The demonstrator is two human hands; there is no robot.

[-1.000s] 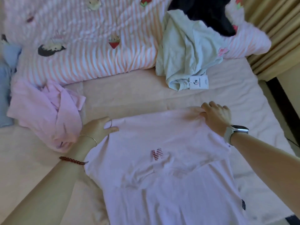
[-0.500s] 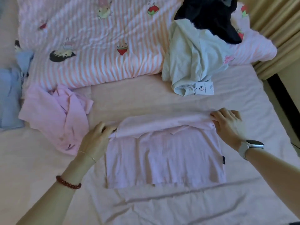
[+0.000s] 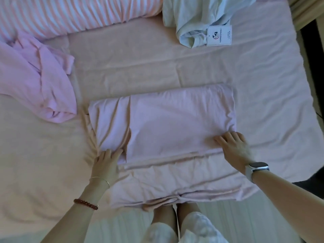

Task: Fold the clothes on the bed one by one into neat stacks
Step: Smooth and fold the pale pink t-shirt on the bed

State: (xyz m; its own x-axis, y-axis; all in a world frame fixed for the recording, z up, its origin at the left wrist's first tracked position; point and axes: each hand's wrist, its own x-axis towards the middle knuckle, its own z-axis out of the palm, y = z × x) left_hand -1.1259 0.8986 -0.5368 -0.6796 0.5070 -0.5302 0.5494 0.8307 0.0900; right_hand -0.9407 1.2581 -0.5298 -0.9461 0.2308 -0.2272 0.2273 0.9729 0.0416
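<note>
A pale pink T-shirt lies folded into a rectangle in the middle of the bed. My left hand rests flat on its near left corner, fingers spread. My right hand, a watch on its wrist, presses flat on the near right corner. Neither hand grips the cloth. A crumpled pink garment lies to the left. At the far right lies a bunched pale green garment with a white tag.
A pink-and-white striped duvet is bunched along the far side. The sheet is wrinkled near the front edge, where my legs stand. A dark gap and curtain border the bed on the right.
The far part of the T-shirt was folded toward me, and the shirt is now a compact rectangle. Both hands moved from the far fold to the near corners. The view tilted down.
</note>
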